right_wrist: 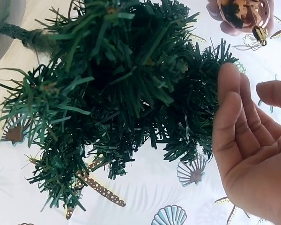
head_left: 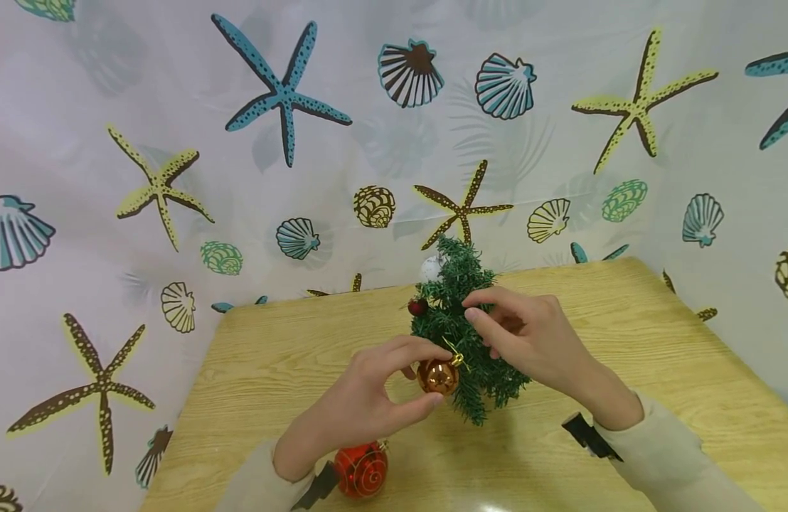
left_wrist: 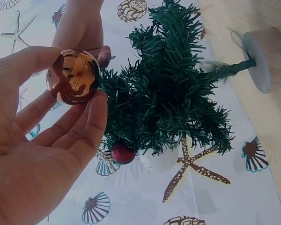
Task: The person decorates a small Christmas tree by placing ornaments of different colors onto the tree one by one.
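My left hand (head_left: 368, 391) holds a shiny copper-gold Christmas ball (head_left: 439, 377) between thumb and fingers, its gold cap and string loop pointing toward the tree. In the left wrist view the ball (left_wrist: 74, 77) shows close up in the fingers. Right behind it stands a small artificial Christmas tree (head_left: 467, 334). My right hand (head_left: 528, 334) is at the tree's right side, fingers loosely bent with the thumb apart and nothing between them. In the right wrist view its fingertips are right at the branch ends. A dark red ball (head_left: 417, 306) and a white ball (head_left: 432, 268) hang on the tree's left side.
A larger red ball (head_left: 362, 469) with swirl lines lies on the wooden table (head_left: 272, 355), beside my left wrist. The tree's round wooden base (left_wrist: 269, 58) shows in the left wrist view. A curtain (head_left: 343, 171) with starfish and shells surrounds the table.
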`<state>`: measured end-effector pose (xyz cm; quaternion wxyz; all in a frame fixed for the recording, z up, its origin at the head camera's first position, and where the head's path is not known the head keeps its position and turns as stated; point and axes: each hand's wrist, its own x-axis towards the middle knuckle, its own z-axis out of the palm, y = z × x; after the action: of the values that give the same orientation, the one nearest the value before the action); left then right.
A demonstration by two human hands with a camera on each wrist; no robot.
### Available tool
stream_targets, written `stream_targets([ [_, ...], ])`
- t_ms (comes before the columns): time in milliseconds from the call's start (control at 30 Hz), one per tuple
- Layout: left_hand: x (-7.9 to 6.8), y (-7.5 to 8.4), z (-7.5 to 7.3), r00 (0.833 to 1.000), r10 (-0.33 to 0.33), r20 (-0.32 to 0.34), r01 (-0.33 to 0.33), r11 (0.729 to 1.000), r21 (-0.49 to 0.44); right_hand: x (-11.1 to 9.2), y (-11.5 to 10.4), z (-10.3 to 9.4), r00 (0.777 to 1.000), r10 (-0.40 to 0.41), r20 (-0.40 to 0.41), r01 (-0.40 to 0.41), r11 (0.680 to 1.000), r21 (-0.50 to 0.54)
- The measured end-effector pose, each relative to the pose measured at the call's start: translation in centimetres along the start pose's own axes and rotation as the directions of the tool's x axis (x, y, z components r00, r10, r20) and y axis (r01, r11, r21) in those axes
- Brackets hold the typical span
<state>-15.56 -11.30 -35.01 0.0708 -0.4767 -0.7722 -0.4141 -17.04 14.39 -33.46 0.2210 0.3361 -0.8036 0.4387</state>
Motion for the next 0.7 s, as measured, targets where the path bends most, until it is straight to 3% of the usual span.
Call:
stream_targets([
  [267,1.1,0.4,0.0,0.996,0.088,-0.031,-0.087,0.996,0.014,-0.1,-0.2,-0.6,0.992,0.053,0.110,-0.059,0.997,0.051],
  [700,1.3,0.5,-0.1,0.992,0.104,-0.066,-0.104,0.995,0.015,-0.1,-0.3,-0.8,0.960,0.065,0.274,-0.094,0.991,0.095],
])
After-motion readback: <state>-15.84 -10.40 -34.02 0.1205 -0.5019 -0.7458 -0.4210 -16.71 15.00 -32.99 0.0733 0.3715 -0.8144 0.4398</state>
